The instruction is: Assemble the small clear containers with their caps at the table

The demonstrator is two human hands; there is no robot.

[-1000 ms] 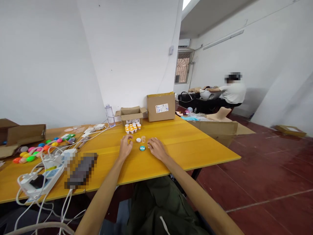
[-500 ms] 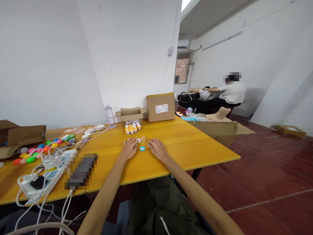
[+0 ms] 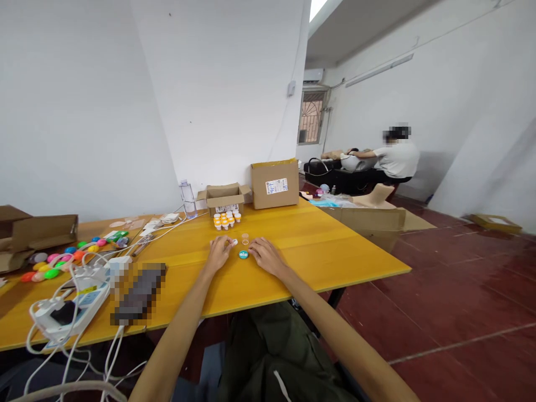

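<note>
My left hand lies on the yellow table with its fingertips closed on a small white cap. My right hand rests flat beside it, fingers apart, holding nothing. Between the two hands lies a teal round lid. Just beyond it stands a small clear cup. Further back is a cluster of small orange bottles with white caps, in front of an open cardboard box.
A closed cardboard box and a water bottle stand at the table's far edge. Coloured plastic eggs, white cables and a power strip crowd the left. Another person sits far right.
My left hand moved right onto the white cap and closed its fingertips on it, drawing it slightly back. My right hand shifted a little toward the teal lid.
</note>
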